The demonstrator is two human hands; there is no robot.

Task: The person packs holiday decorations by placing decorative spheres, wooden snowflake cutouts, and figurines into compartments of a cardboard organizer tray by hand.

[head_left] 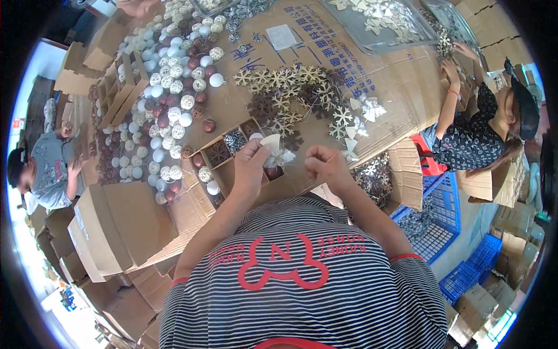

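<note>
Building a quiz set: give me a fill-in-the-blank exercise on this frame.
1. The left hand holds a small ____ angel-shaped ornament.
2. The right hand is closed, pinching nothing that ____.
3. The wooden snowflake cutouts lie on flattened ____.
4. The divided cardboard box holds ____ ornaments.

Missing: white; shows; cardboard; ball

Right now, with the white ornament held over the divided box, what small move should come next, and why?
Probably lower the white ornament in the left hand into an open cell of the divided box. It hangs just above the box, neighbouring cells already hold pieces, and the right hand is beside it, seemingly holding nothing.
</note>
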